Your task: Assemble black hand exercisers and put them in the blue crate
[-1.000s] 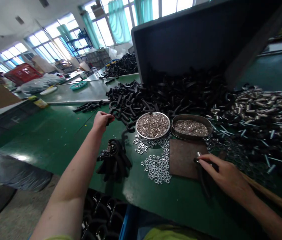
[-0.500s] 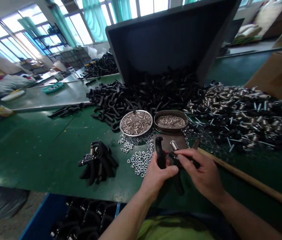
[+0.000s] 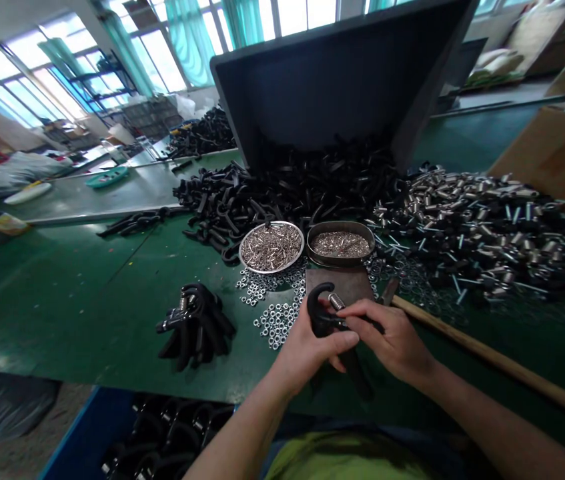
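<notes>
Fingers (image 3: 329, 340) of the left hand (image 3: 307, 353) were curled round one black hook handle (image 3: 318, 313), right over a brown plate (image 3: 332, 283). One steel spring (image 3: 336, 302) poked up just beside it, and the right hand (image 3: 392, 340) pinched the handle with its fingers pressed together.

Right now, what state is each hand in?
Left hand: closed, holding a black curved handle.
Right hand: closed, gripping the same handle beside its steel spring.
</notes>
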A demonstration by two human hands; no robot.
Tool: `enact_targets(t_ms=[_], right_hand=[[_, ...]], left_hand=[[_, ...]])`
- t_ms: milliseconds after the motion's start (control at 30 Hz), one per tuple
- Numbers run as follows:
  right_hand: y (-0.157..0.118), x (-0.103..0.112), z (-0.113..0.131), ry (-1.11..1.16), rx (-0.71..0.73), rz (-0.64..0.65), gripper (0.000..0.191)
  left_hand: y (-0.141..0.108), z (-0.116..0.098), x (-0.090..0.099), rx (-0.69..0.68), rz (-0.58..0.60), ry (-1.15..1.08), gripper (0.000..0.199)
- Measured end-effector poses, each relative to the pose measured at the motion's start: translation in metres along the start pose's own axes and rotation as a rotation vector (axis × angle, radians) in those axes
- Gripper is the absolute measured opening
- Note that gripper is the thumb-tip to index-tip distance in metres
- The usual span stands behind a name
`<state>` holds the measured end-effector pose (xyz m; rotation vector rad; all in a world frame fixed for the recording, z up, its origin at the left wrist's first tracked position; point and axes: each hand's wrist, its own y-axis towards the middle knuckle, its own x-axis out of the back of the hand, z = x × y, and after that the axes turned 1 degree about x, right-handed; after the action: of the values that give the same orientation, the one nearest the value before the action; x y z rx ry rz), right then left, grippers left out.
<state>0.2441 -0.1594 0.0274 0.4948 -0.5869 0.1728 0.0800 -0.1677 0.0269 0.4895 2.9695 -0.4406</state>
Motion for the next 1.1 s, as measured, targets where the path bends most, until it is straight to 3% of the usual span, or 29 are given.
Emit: enact_targets(t_ms=[67,167,200,267,333,400,500,600,700,933,1100], right_hand=[[-0.001,0.004,-0.002,0.001,0.095,0.061,0.021],[-0.007,0.004,-0.005,-0.027,0.157,0.027,0.022],[-0.009,0.003,-0.006,-0.01,0.092,0.002,0.022],[-0.012,-0.002,-0.01,0.1,-0.176,0.025,0.029],[-0.01,-0.007,-0.013,0.304,-0.485,0.178,0.046],[-0.004,-0.011,-0.016,0.5,-0.625,0.366,0.056],[0.007,-0.015,-0.014,0.594,-0.536,0.477,0.048],[0.011,-0.021,-0.008,0.503,-0.456,0.33,0.033],[0.008,-0.024,-0.002,0.27,-0.409,0.216,0.025],[0.009,-0.014,0.004,-0.156,-0.249,0.423,0.022],[0.018,-0.01,0.001,-0.236,-0.317,0.456,0.017]], left_hand=[[0.004,-0.001,0.003,0.048,-0.003,-0.114,0.062],[0.006,0.001,0.006,-0.006,-0.051,-0.138,0.062],[0.006,0.002,0.007,-0.048,-0.069,-0.107,0.062],[0.005,0.004,0.01,-0.14,-0.114,0.013,0.064],[0.003,0.002,0.013,-0.201,-0.131,0.162,0.072],[0.002,0.0,0.016,-0.217,-0.088,0.288,0.081],[0.001,0.001,0.017,-0.225,-0.028,0.366,0.084],[0.0,0.011,0.013,-0.247,-0.122,0.271,0.076],[-0.002,0.025,0.01,-0.254,-0.185,0.196,0.072],[-0.002,0.033,0.01,-0.307,-0.174,0.378,0.08],[0.009,0.027,0.01,-0.305,-0.088,0.358,0.077]])
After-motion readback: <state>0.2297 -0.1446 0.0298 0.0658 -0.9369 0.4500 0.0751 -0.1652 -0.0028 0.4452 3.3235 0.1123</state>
